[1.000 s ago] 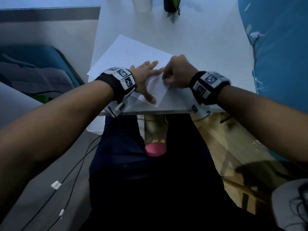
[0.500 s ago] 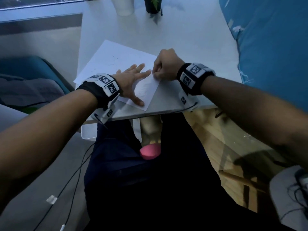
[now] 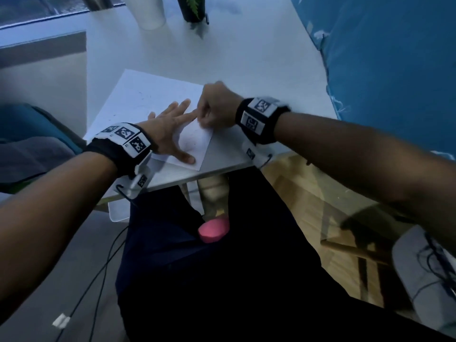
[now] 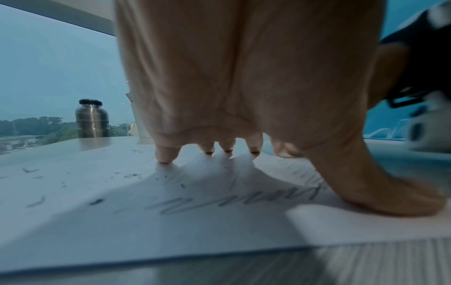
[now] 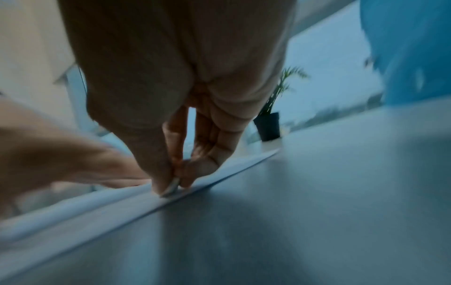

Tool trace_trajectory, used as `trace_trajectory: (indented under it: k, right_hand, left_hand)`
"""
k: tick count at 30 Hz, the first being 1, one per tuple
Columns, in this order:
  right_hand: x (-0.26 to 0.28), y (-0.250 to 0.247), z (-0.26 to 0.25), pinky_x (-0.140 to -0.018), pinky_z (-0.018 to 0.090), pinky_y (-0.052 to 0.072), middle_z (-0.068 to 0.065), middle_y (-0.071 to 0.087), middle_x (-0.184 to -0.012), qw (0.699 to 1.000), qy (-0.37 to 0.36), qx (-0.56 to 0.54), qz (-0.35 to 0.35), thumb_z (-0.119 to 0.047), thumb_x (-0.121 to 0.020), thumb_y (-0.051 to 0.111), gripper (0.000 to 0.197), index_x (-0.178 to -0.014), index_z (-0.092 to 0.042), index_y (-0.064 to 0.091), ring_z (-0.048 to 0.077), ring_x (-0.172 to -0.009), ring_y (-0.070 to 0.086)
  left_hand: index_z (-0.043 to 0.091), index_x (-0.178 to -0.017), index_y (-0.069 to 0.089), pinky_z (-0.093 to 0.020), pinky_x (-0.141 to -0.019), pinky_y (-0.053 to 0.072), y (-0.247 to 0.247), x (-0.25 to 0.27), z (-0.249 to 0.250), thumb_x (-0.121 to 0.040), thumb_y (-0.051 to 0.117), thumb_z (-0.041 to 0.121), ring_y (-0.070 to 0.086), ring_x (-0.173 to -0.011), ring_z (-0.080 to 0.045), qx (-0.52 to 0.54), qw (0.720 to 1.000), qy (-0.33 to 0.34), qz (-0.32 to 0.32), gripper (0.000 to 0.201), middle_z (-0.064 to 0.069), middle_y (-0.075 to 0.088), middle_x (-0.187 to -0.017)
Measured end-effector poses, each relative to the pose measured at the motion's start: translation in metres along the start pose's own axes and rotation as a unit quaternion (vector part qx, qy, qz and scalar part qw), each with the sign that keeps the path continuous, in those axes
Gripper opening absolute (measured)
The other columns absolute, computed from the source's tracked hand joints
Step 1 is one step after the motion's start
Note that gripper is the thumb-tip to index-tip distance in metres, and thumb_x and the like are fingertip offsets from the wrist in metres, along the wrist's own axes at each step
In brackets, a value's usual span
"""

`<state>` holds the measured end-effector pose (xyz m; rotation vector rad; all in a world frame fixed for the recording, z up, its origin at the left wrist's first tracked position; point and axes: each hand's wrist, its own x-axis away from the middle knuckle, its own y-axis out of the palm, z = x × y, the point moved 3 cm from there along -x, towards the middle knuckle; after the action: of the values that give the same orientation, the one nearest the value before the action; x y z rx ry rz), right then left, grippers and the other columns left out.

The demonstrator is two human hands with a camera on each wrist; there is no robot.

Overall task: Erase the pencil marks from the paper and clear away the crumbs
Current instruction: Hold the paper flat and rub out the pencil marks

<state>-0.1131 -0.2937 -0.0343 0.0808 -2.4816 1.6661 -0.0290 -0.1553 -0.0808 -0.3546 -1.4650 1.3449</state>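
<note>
A white sheet of paper (image 3: pixel 138 99) lies at an angle on the white table (image 3: pixel 259 70), near its front edge. My left hand (image 3: pixel 172 129) presses flat on the sheet's near corner with fingers spread. Wavy pencil marks (image 4: pixel 231 202) run under that palm, and dark eraser crumbs (image 4: pixel 97 201) are scattered on the paper to the left. My right hand (image 3: pixel 214 107) touches the left index fingertip. It pinches a small pale eraser (image 5: pixel 172 187) between thumb and fingers, pressed down at the paper's right edge. The head view hides the eraser.
A white cup (image 3: pixel 150 13) and a dark plant pot (image 3: pixel 192 8) stand at the table's far end, with a steel bottle (image 4: pixel 92 119) beside them. A big blue cushion (image 3: pixel 394 70) borders the table on the right. Below the front edge (image 3: pixel 197 176) are my legs.
My right hand has shifted slightly along the paper's right edge with the eraser and is blurred. The left hand stays pressed flat on the sheet. The head view has moved.
</note>
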Motion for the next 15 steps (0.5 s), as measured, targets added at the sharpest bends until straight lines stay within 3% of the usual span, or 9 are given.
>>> trace_trajectory:
  k: [3,5,7,8,10,12,14,15]
  right_hand:
    - [-0.004,0.002,-0.003,-0.078,0.026,0.047,0.019,0.071,-0.086,1.000,0.014,-0.010,0.021,-0.009,-0.075,0.059,0.017,-0.077,0.000,0.073,0.030,-0.073,0.061]
    - [0.011,0.019,-0.025,-0.070,0.025,0.041,0.024,0.069,-0.085,0.999,-0.041,0.007,-0.016,-0.006,-0.075,0.060,0.015,-0.075,0.003,0.071,0.027,-0.066,0.055]
    - [0.014,0.014,-0.020,-0.067,0.024,0.038,0.021,0.064,-0.067,0.998,-0.066,-0.010,-0.005,-0.005,-0.068,0.063,0.009,-0.067,0.000,0.070,0.022,-0.058,0.049]
    - [0.005,0.004,-0.009,-0.068,0.025,0.042,0.018,0.063,-0.063,0.999,-0.029,-0.023,0.015,-0.007,-0.067,0.062,0.010,-0.065,-0.001,0.070,0.026,-0.056,0.049]
    - [-0.007,-0.008,0.007,-0.081,0.030,0.050,0.014,0.070,-0.072,0.999,0.007,-0.020,0.039,-0.010,-0.069,0.061,0.013,-0.070,-0.003,0.073,0.032,-0.066,0.062]
    - [0.004,0.001,-0.018,-0.075,0.029,0.051,0.017,0.071,-0.076,0.999,-0.033,0.011,0.029,-0.004,-0.068,0.064,0.009,-0.071,-0.003,0.072,0.034,-0.068,0.065]
    - [0.019,0.023,-0.037,-0.063,0.027,0.047,0.022,0.069,-0.073,0.993,-0.113,-0.010,0.015,0.001,-0.064,0.066,0.006,-0.067,-0.001,0.071,0.024,-0.058,0.060]
    - [0.021,0.019,-0.034,-0.063,0.024,0.042,0.025,0.068,-0.073,0.993,-0.116,-0.008,0.014,-0.002,-0.065,0.064,0.007,-0.067,0.000,0.071,0.016,-0.061,0.053]
  left_hand:
    - [0.043,-0.154,-0.002,-0.064,-0.116,0.004,0.000,0.000,0.000,-0.053,0.080,0.069,-0.015,-0.150,-0.016,0.002,1.000,-0.004,-0.004,0.133,0.010,-0.018,-0.162]
    - [0.040,-0.154,0.003,-0.063,-0.116,0.004,-0.001,0.001,0.000,-0.053,0.080,0.069,-0.014,-0.150,-0.016,0.002,1.000,0.001,-0.006,0.131,0.010,-0.017,-0.163]
    - [0.040,-0.154,0.006,-0.063,-0.117,0.004,-0.002,0.002,0.001,-0.053,0.081,0.069,-0.014,-0.150,-0.016,0.002,1.000,-0.001,-0.007,0.129,0.009,-0.016,-0.163]
    - [0.042,-0.154,0.003,-0.063,-0.116,0.003,-0.002,0.001,0.002,-0.054,0.081,0.068,-0.015,-0.150,-0.017,0.002,1.000,-0.004,-0.008,0.130,0.009,-0.017,-0.163]
    - [0.044,-0.153,-0.004,-0.064,-0.116,0.003,-0.002,0.002,0.003,-0.054,0.082,0.067,-0.016,-0.149,-0.017,-0.001,1.000,-0.014,-0.010,0.132,0.010,-0.018,-0.162]
    - [0.041,-0.154,0.005,-0.064,-0.117,0.003,-0.004,0.003,0.004,-0.053,0.081,0.069,-0.015,-0.150,-0.017,-0.001,1.000,-0.013,-0.012,0.129,0.010,-0.016,-0.163]
    - [0.038,-0.154,0.011,-0.063,-0.117,0.003,-0.004,0.003,0.003,-0.054,0.081,0.067,-0.016,-0.149,-0.016,0.005,1.000,-0.008,-0.014,0.126,0.010,-0.018,-0.162]
    - [0.040,-0.154,0.008,-0.063,-0.117,0.002,-0.004,0.003,0.002,-0.054,0.081,0.067,-0.017,-0.149,-0.016,0.007,1.000,-0.008,-0.015,0.128,0.010,-0.020,-0.162]
